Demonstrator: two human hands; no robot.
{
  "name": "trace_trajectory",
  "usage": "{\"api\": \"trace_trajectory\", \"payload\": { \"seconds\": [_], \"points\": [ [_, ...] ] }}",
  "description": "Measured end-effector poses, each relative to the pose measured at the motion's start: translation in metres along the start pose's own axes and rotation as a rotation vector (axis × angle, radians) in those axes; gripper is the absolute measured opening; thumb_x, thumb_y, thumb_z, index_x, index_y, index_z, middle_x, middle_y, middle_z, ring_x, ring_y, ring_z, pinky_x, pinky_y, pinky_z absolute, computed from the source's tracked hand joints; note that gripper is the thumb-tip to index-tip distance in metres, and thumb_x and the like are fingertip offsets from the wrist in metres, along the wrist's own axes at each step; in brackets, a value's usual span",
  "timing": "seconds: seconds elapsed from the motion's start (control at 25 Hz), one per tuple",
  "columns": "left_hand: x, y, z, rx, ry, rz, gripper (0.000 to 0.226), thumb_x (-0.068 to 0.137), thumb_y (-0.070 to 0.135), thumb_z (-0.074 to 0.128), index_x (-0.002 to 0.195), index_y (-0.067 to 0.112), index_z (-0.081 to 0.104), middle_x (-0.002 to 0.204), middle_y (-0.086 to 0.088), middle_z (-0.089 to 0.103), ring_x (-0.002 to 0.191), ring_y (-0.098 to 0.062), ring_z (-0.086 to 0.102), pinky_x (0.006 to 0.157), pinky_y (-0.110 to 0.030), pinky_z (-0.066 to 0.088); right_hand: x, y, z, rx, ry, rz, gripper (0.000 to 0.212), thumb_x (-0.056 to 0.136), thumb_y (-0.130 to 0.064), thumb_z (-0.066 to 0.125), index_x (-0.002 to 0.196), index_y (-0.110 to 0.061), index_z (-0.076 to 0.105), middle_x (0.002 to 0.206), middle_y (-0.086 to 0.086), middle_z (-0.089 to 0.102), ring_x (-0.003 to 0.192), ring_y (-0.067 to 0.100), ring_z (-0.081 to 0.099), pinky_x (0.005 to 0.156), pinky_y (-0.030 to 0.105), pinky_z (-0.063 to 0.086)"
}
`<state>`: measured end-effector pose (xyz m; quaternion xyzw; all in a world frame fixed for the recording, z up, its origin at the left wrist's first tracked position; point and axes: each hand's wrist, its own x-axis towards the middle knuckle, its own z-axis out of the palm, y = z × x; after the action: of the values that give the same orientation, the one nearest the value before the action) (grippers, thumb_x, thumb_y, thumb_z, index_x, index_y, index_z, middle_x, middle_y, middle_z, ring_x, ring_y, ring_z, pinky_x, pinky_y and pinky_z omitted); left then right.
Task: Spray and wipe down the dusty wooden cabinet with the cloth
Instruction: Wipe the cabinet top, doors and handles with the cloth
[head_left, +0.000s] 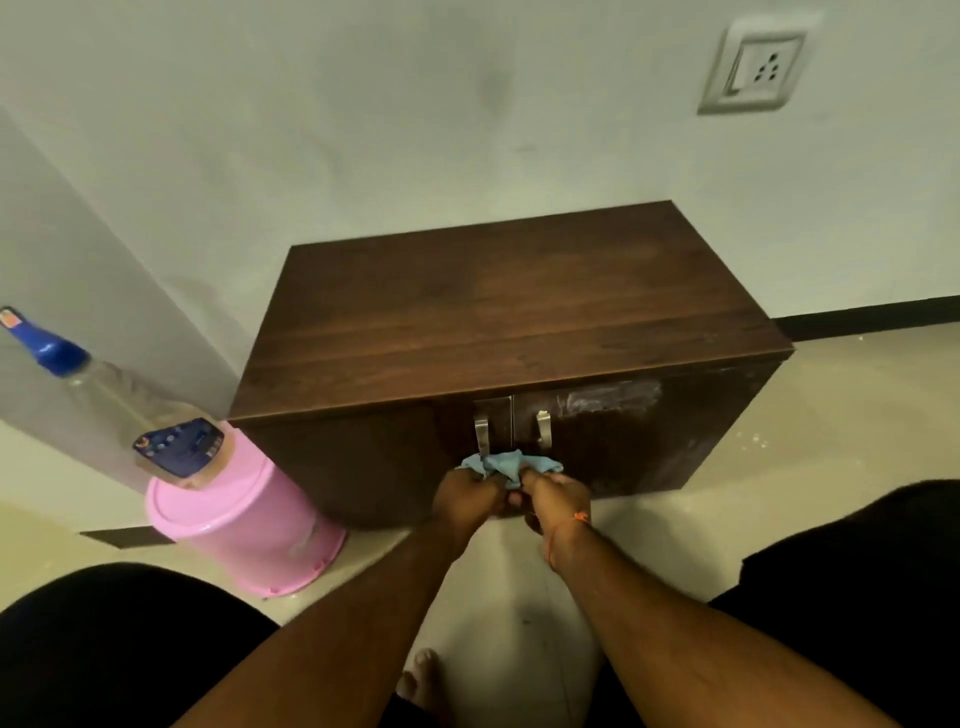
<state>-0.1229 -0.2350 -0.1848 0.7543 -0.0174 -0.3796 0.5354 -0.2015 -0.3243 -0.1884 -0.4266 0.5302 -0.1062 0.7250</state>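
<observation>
A low dark wooden cabinet (509, 312) stands against the wall, with two doors and two metal handles (481, 431). Its right door carries a pale dusty smear (608, 400). A light blue cloth (501, 465) is bunched in front of the doors, just below the handles. My left hand (465, 499) and my right hand (553, 493) both grip it, close together. A clear spray bottle (104, 395) with a blue nozzle and blue label stands on an upturned pink bucket (244, 525) to the cabinet's left.
A white wall socket (753, 65) sits high on the right. Pale tiled floor (841, 415) spreads to the cabinet's right. My dark-clothed knees fill the lower left and lower right corners, and a bare foot (418, 680) shows between my forearms.
</observation>
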Motion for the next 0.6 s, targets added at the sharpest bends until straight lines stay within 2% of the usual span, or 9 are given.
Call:
{"api": "trace_trajectory", "payload": {
  "seconds": [0.04, 0.16, 0.24, 0.36, 0.48, 0.6],
  "points": [
    [-0.005, 0.010, -0.003, 0.012, -0.016, 0.003, 0.011, 0.101, 0.014, 0.068, 0.107, 0.017, 0.077, 0.106, -0.010, 0.080, 0.095, -0.024, 0.078, 0.085, -0.037, 0.065, -0.007, -0.011, 0.001, -0.018, -0.018, -0.014, 0.002, 0.096, -0.017, 0.076, 0.096, -0.018, 0.078, 0.091, 0.005, 0.083, 0.087, 0.024, 0.081, 0.066, 0.033, 0.060],
    [-0.031, 0.030, -0.002, 0.180, -0.023, -0.009, 0.017, 0.108, 0.033, 0.057, 0.108, 0.020, 0.068, 0.111, -0.011, 0.076, 0.095, -0.023, 0.073, 0.074, -0.035, 0.058, -0.024, -0.039, -0.004, -0.146, -0.059, -0.055, 0.010, 0.098, -0.022, 0.073, 0.092, -0.017, 0.078, 0.088, 0.007, 0.083, 0.089, 0.027, 0.081, 0.089, 0.048, 0.066],
    [-0.047, 0.032, 0.006, 0.139, -0.037, -0.012, 0.023, 0.111, 0.039, 0.050, 0.113, 0.022, 0.065, 0.110, -0.007, 0.074, 0.098, -0.023, 0.072, 0.072, -0.034, 0.055, -0.038, -0.051, -0.008, -0.163, -0.074, -0.059, 0.015, 0.101, -0.025, 0.070, 0.100, -0.013, 0.079, 0.091, 0.008, 0.082, 0.090, 0.028, 0.080, 0.091, 0.051, 0.065],
    [-0.057, 0.037, 0.016, 0.082, 0.008, 0.092, 0.031, 0.111, 0.037, 0.049, 0.118, 0.014, 0.069, 0.094, -0.005, 0.075, 0.084, -0.022, 0.074, 0.071, -0.040, 0.062, -0.060, -0.056, -0.008, 0.010, -0.090, 0.001, 0.014, 0.104, -0.025, 0.066, 0.102, -0.015, 0.075, 0.098, 0.010, 0.079, 0.085, 0.024, 0.075, 0.075, 0.041, 0.065],
    [-0.060, 0.058, 0.012, 0.393, 0.164, 0.282, 0.036, 0.110, 0.038, 0.051, 0.099, 0.014, 0.076, 0.075, -0.002, 0.076, 0.070, -0.020, 0.076, 0.070, -0.035, 0.061, -0.080, -0.064, 0.003, 0.208, -0.092, 0.061, 0.013, 0.102, -0.024, 0.068, 0.096, -0.015, 0.075, 0.093, 0.009, 0.077, 0.081, 0.022, 0.072, 0.065, 0.034, 0.058],
    [-0.066, 0.077, 0.007, 0.544, 0.200, 0.408, 0.038, 0.109, 0.035, 0.055, 0.085, 0.016, 0.076, 0.067, 0.000, 0.073, 0.062, -0.017, 0.073, 0.061, -0.033, 0.058, -0.088, -0.073, 0.012, 0.293, -0.071, 0.052, 0.013, 0.099, -0.025, 0.072, 0.095, -0.013, 0.077, 0.090, 0.009, 0.079, 0.077, 0.020, 0.073, 0.061, 0.031, 0.057]
  ]
}}
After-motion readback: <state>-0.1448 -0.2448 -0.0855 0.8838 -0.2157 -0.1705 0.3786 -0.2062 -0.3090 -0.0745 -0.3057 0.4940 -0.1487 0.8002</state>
